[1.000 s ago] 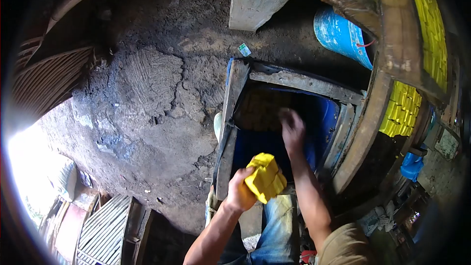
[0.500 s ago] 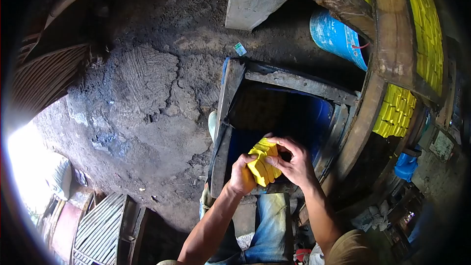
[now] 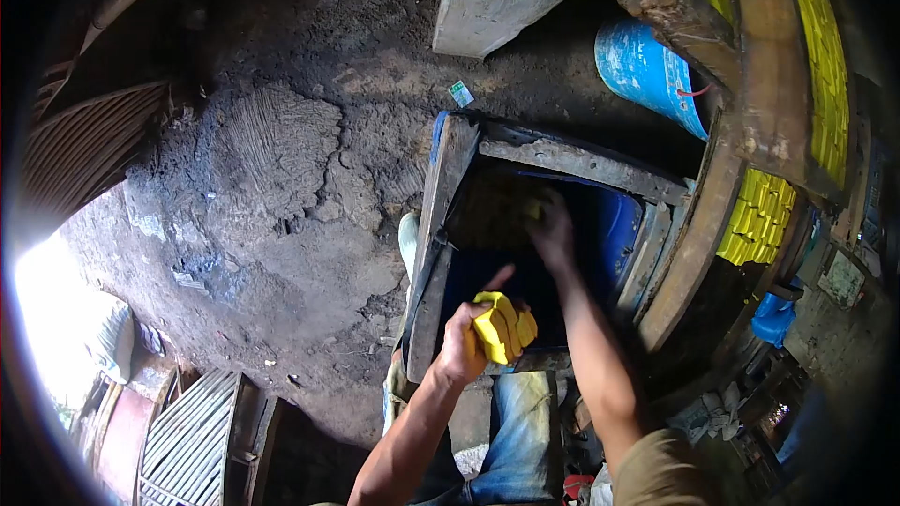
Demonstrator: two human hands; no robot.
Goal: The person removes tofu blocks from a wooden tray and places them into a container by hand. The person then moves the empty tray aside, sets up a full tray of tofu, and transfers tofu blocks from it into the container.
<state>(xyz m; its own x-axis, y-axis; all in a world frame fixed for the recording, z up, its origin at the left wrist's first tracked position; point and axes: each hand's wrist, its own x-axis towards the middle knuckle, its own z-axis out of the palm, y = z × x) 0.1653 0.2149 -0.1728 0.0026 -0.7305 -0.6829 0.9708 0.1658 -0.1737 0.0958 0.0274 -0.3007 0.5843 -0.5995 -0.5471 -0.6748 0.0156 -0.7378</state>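
A clump of yellow blocks (image 3: 502,326) is gripped in my left hand (image 3: 459,342), above the near edge of a wood-framed box (image 3: 441,197) with a dark blue lining. My right hand (image 3: 551,225) reaches down inside the box, in shadow and a little blurred. A small yellow piece (image 3: 533,210) shows at its fingertips. Brownish, dim contents lie in the far left part of the box; their shape is hard to make out.
Yellow blocks (image 3: 757,215) are stacked behind curved wooden beams (image 3: 689,248) on the right. A blue container (image 3: 652,70) lies beyond the box, near a pale slab (image 3: 502,0). Slatted wooden panels (image 3: 192,440) stand at lower left.
My right hand has left the yellow clump and moved forward into the box with a small yellow piece. The clump in my left hand looks smaller.
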